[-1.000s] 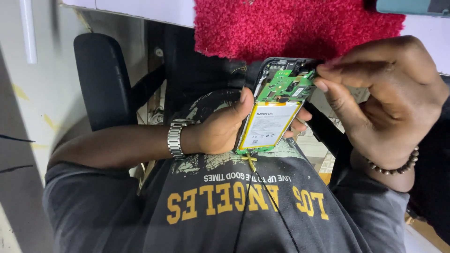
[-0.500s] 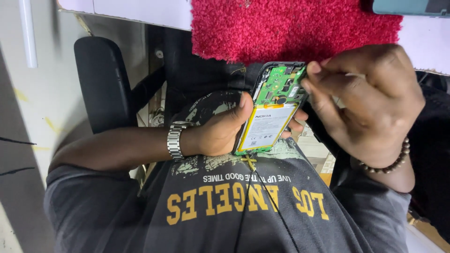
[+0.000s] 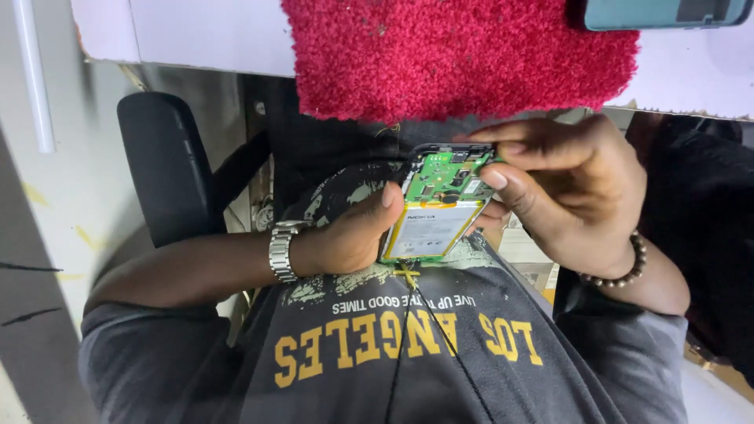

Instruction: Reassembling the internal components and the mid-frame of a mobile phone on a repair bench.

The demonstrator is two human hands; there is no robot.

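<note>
An opened mobile phone with its back off shows a green circuit board at the top and a white battery with a yellow edge below. My left hand, with a metal watch on the wrist, grips the phone from the left side, thumb along its edge. My right hand, wearing a bead bracelet, pinches at the green circuit board at the phone's upper right corner. The phone is held above my lap, over a grey printed shirt.
A red fluffy mat lies on a white table edge just beyond the hands. A teal phone rests at the top right. A black chair armrest stands at the left.
My right hand has slid leftward and closer onto the phone's top; its fingertips now pinch the circuit board. The phone has stayed in my left hand, shifting slightly.
</note>
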